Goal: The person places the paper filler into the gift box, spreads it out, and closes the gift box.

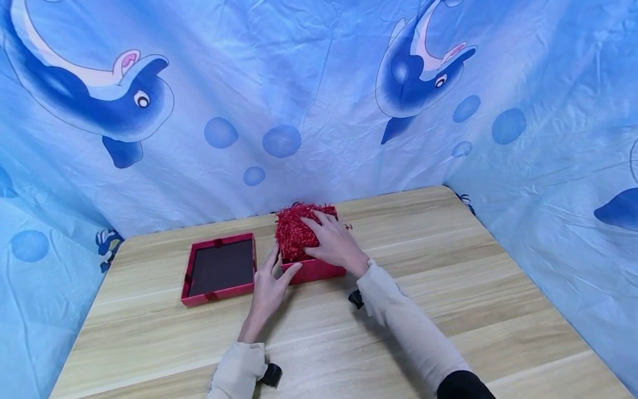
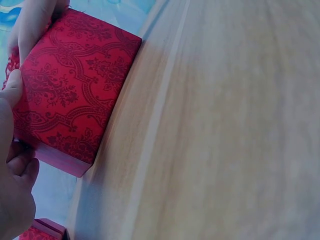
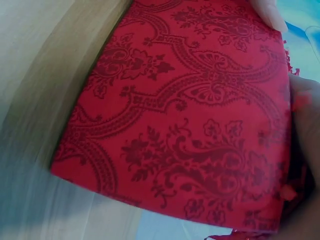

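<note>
An open red box (image 1: pixel 319 271) sits near the table's back edge, its outer wall printed with a dark floral pattern. Red shredded paper (image 1: pixel 294 233) heaps above its rim. My left hand (image 1: pixel 268 285) holds the box at its near left corner, thumb at the front rim and fingers along the left side. The left wrist view shows those fingers bent against the box wall (image 2: pixel 75 85). Across the shredded paper lies my right hand (image 1: pixel 335 241), fingers spread over the heap and thumb on the near side. What lies beneath the paper is hidden.
A red box lid (image 1: pixel 219 295) with a dark inside lies upturned to the left of the box. The wooden table (image 1: pixel 448 266) extends to both sides and toward me. Behind it hangs a blue cloth (image 1: pixel 319 100) with dolphins.
</note>
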`<state>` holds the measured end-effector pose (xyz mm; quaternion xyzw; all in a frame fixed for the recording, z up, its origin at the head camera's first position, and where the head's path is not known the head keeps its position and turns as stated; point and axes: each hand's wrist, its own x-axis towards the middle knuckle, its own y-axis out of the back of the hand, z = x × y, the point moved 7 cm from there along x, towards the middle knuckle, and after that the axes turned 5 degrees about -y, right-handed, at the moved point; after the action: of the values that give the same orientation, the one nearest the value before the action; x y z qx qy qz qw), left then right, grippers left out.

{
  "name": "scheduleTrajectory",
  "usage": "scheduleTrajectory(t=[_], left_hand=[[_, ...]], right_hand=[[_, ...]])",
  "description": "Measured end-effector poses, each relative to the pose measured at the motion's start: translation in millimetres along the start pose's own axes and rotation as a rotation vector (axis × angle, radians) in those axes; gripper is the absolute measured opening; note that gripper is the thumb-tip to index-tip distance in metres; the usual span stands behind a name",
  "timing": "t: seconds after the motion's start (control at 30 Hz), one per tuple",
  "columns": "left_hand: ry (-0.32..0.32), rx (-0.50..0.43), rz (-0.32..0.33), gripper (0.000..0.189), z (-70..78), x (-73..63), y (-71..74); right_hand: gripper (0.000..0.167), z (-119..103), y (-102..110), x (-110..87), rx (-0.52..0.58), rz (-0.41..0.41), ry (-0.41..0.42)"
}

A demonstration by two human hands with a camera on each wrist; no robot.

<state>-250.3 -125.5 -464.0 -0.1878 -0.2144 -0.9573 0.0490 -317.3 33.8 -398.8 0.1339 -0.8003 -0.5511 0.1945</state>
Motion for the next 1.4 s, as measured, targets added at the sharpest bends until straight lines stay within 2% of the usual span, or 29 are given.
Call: scheduleTrajectory(t=[0.17,0.3,0.43,0.6,0.73,0.83,0.9,1.03,1.13,1.27,1.4], left_hand=[[-0.02,-0.004,0.016,0.082,-0.3,0.8,0.0],[-0.029,0.002,0.028,0.081,-0.1,1.3,0.1],[-0.028,-0.005,0.021,0.081,-0.1,2.1,-0.5],[-0.012,-0.02,0.005,0.081,-0.1,0.6,-0.4],[-0.006,-0.015,0.005,0.081,0.4,-0.8,1.5],[-0.015,-0.013,0.012,0.08,1.4,0.2,2.6],[-0.024,-0.016,0.017,0.08,1.9,0.9,2.6],[-0.029,-0.018,0.016,0.08,1.5,0.4,2.0],[-0.038,-0.006,0.019,0.081,1.6,0.0,2.2],[-0.059,-0.005,0.035,0.081,1.8,0.0,2.6],[-0.054,-0.024,0.026,0.08,1.1,0.6,0.8]], right_hand=[[0.072,0,-6,4.5,-0.029,-0.058,-0.045],[0.071,0,-7,5.7,-0.021,-0.054,-0.025],[0.068,-2,1,1.0,-0.008,0.031,0.026],[0.054,-8,15,-14.2,0.0,0.144,0.078],[0.042,-13,22,-23.9,-0.033,0.178,0.116],[0.034,-14,19,-24.4,-0.047,0.123,0.121],[0.029,-14,12,-22.6,-0.031,0.034,0.103],[0.036,-13,-4,-19.1,-0.007,-0.165,0.027],[0.041,-12,-10,-17.9,0.003,-0.249,-0.013],[0.037,-15,-5,-18.4,0.015,-0.238,0.008],[0.032,-17,13,-25.7,-0.02,-0.092,0.05]])
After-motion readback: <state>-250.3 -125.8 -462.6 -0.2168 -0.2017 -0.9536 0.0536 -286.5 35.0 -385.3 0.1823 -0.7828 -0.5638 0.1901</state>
